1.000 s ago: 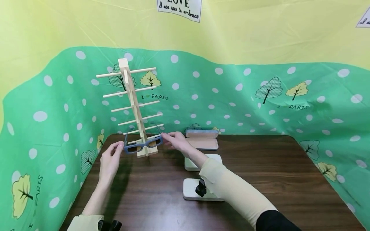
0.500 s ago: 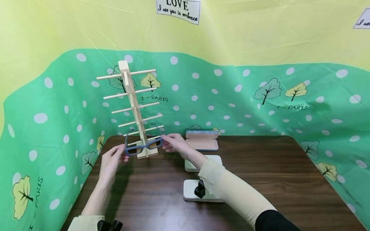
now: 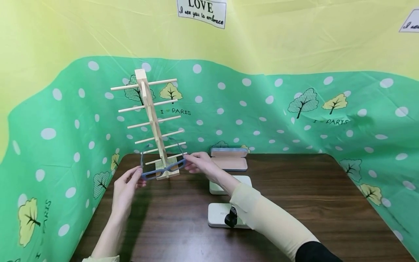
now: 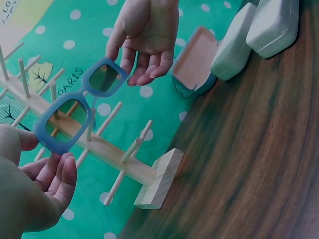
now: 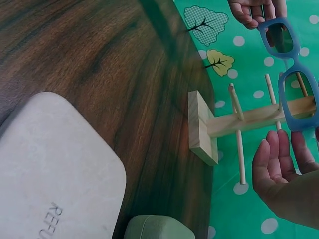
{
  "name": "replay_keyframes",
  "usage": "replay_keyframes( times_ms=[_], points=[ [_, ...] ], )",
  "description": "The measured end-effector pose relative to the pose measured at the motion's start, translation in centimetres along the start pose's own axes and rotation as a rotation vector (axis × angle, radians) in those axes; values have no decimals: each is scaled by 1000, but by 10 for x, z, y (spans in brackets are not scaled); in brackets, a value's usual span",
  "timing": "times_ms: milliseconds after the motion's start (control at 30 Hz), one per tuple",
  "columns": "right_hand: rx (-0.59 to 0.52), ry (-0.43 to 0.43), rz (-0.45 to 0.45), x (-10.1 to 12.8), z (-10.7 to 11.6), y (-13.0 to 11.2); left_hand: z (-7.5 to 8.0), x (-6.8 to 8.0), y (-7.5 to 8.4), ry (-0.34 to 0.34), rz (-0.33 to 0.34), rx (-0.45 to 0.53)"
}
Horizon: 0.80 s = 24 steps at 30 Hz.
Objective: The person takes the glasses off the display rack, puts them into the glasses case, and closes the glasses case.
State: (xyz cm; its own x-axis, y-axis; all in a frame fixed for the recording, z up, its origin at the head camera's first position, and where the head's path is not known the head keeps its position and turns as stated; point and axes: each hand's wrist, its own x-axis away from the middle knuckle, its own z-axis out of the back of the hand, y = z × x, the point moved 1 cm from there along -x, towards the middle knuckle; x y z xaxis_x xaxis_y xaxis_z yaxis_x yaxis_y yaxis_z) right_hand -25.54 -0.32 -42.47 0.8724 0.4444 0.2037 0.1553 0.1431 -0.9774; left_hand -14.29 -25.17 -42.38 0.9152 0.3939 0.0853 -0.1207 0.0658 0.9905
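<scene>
A pair of blue-framed glasses with dark lenses (image 4: 103,79) hangs between my two hands, temples pointing away toward the wooden rack. My left hand (image 3: 124,191) pinches the left end of the frame between thumb and fingers. At the opposite end, my right hand (image 3: 203,165) pinches the frame near its hinge. Behind the glasses stands the pale wooden display rack (image 3: 154,121), an upright post with several pairs of thin pegs. In the head view the glasses overlap the rack's base and lowest pegs; whether the temples touch a peg, I cannot tell.
Right of the rack, an open blue glasses case (image 3: 228,164) with pink lining lies at the table's back edge. Two closed pale cases, a middle one (image 3: 242,181) and a front one (image 3: 216,215), lie nearer, partly behind my right arm. A patterned cloth (image 3: 268,109) surrounds the dark wooden table (image 3: 183,233).
The glasses have dropped slightly, and their front has tilted so the lenses look narrower. Both hands keep their hold and have shifted only a little. The rack and cases stay put.
</scene>
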Motion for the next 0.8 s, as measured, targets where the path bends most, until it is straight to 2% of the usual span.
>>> replay_keyframes(
  times_ms=[433,800],
  points=[
    [31,-16,2,24,15,-1,-12,32,0,18,-58,-7],
    [43,-5,18,42,32,5,-27,52,-5,-57,-73,-51]
  ],
)
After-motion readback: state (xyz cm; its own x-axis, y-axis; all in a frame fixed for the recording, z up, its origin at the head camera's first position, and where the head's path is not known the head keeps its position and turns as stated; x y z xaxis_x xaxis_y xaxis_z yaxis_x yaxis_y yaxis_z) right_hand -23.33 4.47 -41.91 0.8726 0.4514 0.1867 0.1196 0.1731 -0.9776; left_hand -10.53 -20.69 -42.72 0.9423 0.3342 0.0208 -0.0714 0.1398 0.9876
